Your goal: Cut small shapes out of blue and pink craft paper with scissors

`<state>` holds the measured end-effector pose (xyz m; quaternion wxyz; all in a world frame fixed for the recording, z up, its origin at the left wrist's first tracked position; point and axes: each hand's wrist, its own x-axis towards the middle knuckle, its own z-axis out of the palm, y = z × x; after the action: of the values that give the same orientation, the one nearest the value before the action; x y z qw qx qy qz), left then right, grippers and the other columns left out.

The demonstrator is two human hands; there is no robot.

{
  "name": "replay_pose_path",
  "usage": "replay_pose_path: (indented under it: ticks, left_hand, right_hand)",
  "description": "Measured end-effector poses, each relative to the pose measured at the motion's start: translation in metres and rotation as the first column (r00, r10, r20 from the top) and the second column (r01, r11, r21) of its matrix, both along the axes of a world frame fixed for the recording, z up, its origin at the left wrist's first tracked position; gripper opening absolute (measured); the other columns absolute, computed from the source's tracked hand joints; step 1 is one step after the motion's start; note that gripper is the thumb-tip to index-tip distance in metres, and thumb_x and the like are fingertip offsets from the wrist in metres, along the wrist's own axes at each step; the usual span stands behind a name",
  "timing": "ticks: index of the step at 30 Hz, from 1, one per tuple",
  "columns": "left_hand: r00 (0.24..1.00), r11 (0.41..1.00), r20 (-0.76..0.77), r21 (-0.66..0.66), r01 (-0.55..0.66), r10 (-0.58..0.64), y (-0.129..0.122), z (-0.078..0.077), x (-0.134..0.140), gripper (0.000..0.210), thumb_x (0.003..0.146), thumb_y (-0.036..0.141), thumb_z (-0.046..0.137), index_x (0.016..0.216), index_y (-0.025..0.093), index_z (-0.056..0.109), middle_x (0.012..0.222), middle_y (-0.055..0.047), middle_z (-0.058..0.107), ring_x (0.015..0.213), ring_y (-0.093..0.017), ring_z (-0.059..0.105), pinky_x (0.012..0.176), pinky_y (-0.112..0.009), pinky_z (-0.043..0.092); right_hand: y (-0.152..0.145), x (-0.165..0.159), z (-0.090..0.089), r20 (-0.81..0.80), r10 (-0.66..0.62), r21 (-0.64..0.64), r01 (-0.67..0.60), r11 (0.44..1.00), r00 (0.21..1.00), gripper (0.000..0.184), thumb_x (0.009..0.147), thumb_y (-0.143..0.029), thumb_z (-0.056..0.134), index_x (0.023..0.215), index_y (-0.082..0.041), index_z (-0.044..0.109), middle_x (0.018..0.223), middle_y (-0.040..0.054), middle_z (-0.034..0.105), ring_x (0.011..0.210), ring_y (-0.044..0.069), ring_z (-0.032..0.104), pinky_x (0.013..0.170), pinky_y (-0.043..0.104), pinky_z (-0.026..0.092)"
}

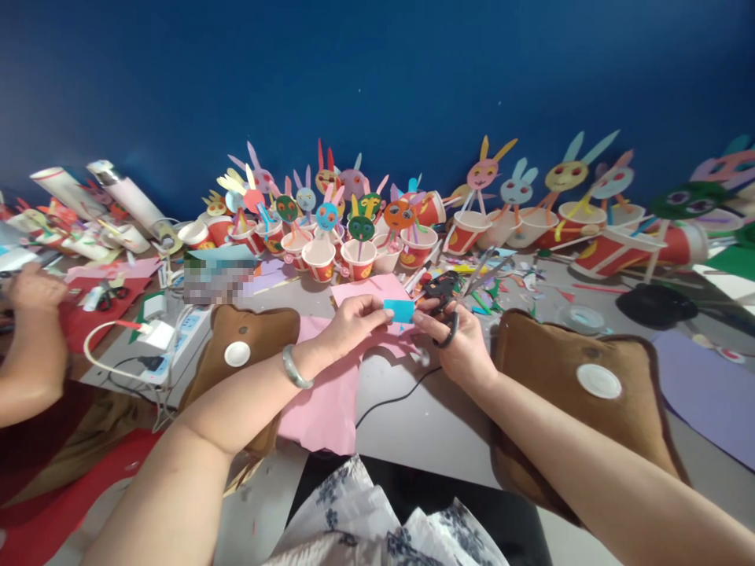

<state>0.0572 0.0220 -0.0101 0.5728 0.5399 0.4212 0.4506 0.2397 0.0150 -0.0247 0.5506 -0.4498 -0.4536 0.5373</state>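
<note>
My left hand pinches the left edge of a small blue paper rectangle between thumb and fingers. My right hand has its fingers through the black handles of a pair of scissors, whose metal blades point up and away to the right. The thumb and fingertips of this hand are also at the right edge of the blue paper. Beneath both hands lie pink paper sheets on the grey table.
Brown cushions flank my arms. Red paper cups with paper rabbit figures line the blue wall. Colourful scraps lie beyond my right hand. A power strip with cables and another person's arm are at the left.
</note>
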Motion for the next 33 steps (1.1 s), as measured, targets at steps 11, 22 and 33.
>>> replay_pose_path:
  ticks: [11,22,33]
  left_hand:
    - [0.997,0.996,-0.079,0.093,0.000,0.007,0.001,-0.008,0.000,0.028,0.081,0.040,0.066,0.073,0.016,0.053,0.066,0.002,0.056,0.061,-0.010,0.051,0.061,-0.024,0.041]
    - [0.648,0.548,-0.633,0.748,0.373,0.423,-0.009,-0.007,-0.009,0.017,0.095,0.028,0.048,0.086,0.020,0.060,0.088,-0.008,0.061,0.087,-0.022,0.055,0.091,-0.040,0.036]
    - [0.751,0.694,-0.583,0.678,0.241,0.309,-0.011,-0.007,-0.004,0.015,0.092,0.024,0.050,0.078,0.018,0.056,0.077,-0.005,0.060,0.073,-0.018,0.054,0.077,-0.034,0.038]
  right_hand:
    - [0.001,-0.001,-0.002,-0.068,0.039,-0.059,-0.043,0.997,0.997,0.034,0.060,-0.034,0.088,0.081,-0.022,0.064,0.062,-0.0046,0.061,0.049,0.013,0.058,0.045,0.026,0.047]
    - [0.000,0.000,-0.005,-0.037,0.041,-0.041,-0.043,0.998,0.998,0.034,0.060,-0.035,0.088,0.079,-0.022,0.064,0.062,-0.0041,0.060,0.049,0.012,0.056,0.046,0.026,0.045]
    - [-0.004,-0.001,-0.003,0.036,0.058,0.027,-0.059,0.998,0.998,0.027,0.070,-0.040,0.083,0.076,-0.021,0.066,0.064,-0.0015,0.064,0.054,0.013,0.056,0.050,0.026,0.046]
